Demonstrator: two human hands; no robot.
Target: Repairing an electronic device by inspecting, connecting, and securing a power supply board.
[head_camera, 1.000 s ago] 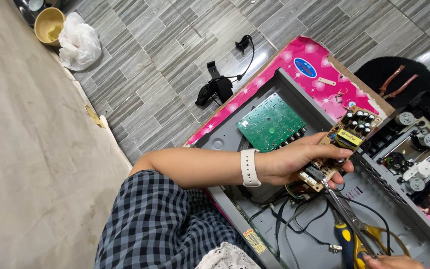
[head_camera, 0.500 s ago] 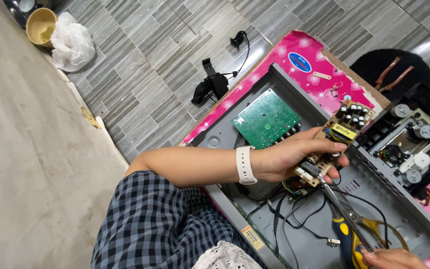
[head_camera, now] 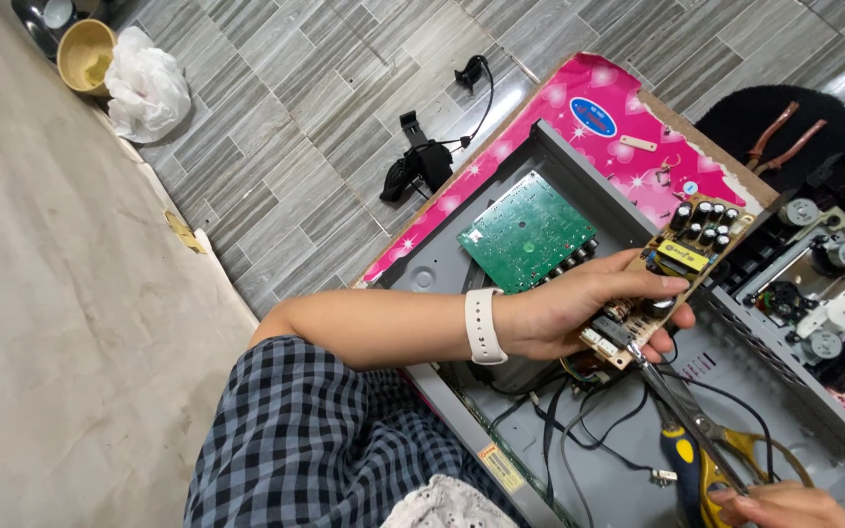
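Note:
My left hand [head_camera: 589, 308] grips a tan power circuit board [head_camera: 672, 272] with black capacitors and a yellow part, holding it above an open grey metal device chassis [head_camera: 579, 166]. A white band sits on that wrist. My right hand [head_camera: 782, 504], at the bottom edge, holds scissors [head_camera: 691, 430] with blue and yellow handles; their blade tips reach the lower end of the tan board, by a white connector and black wires [head_camera: 579, 430].
A green circuit board [head_camera: 528, 230] lies inside the chassis. A disc drive mechanism [head_camera: 819, 284] sits at right. Pink patterned cardboard [head_camera: 579, 98] lies beneath. A black adapter with cable [head_camera: 422, 161] rests on grey tiles; a white bag [head_camera: 149, 88] and yellow bowl [head_camera: 85, 54] sit far left.
The view has shifted slightly. My left hand keeps hold of the tan board, and the scissors stay at its lower end.

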